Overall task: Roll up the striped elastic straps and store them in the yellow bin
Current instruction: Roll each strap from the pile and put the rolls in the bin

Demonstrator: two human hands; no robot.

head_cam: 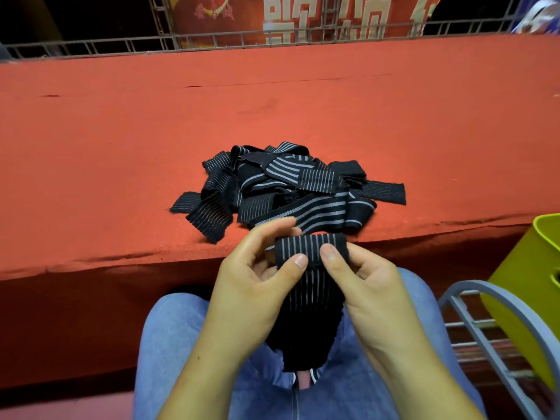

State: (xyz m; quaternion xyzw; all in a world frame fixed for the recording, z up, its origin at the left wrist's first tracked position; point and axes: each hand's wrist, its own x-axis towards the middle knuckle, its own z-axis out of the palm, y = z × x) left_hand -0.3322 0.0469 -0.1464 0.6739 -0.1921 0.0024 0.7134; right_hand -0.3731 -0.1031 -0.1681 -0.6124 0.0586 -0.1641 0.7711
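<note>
Both hands, left (257, 277) and right (363, 283), pinch one strap (309, 247), end folded over. Pile (281, 186) beyond hands; bin (542, 237) right of them.

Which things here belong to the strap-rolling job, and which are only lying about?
Job: the strap being rolled, pinched by left hand and right hand; pile of striped straps; yellow bin.
Lying about: red table cloth; grey metal rack; red banner.
</note>
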